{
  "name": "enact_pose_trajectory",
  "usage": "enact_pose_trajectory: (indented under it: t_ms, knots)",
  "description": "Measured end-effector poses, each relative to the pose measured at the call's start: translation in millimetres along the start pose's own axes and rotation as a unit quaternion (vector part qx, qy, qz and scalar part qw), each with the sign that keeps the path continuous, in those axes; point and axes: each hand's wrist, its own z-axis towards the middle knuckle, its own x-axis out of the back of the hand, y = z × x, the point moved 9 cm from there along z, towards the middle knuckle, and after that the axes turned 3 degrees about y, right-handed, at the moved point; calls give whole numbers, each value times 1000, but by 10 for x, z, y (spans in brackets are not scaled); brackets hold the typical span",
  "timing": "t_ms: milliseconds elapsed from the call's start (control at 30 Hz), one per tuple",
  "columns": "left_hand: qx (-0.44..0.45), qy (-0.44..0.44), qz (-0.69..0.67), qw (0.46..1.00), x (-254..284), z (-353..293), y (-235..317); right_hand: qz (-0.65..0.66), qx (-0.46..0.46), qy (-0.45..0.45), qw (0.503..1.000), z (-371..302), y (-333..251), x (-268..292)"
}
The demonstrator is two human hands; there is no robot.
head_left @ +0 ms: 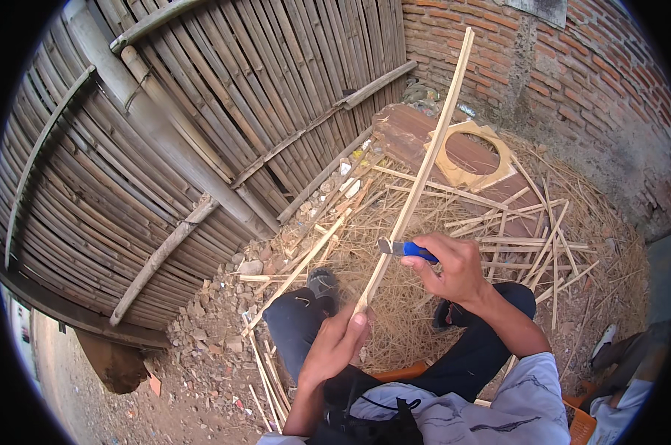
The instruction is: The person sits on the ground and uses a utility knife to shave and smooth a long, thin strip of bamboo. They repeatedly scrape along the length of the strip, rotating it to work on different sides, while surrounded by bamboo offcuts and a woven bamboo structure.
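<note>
Gripping bamboo strip (pixel 417 178) base with left hand (pixel 335 343); right hand (pixel 454 267) clasping blue-handled knife (pixel 404 249), blade probably touching strip, running toward 1 o'clock.

long pale bamboo strip (pixel 417 185): showing matt, fibrous wood
blue-handled knife (pixel 404 249): showing glossy plastic grip, dull metal blade
red brick wall (pixel 573 67): looking rough

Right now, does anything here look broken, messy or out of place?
Mostly mess: bamboo shavings and offcut strips lie in a heap beyond the knees, rubble along the bamboo fence. A cut-out board sits tilted on the pile. The left hand holds a long strip; the right hand holds a blue-handled knife.
</note>
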Motion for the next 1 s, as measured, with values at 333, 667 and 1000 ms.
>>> enact_pose_trajectory:
  t_ms: [333, 667, 1000]
  knots:
    - [-84, -43, -98, 991, -102, 251, 278, 8, 11, 12, 1000, -6, -43, 1]
    - [-65, 74, -4, 995, -104, 269, 374, 10, 14, 5, 1000, -30, -87, -17]
    - [-56, 98, 3, 994, -85, 161, 285, -8, 37, 0, 999, -44, -162, -73]
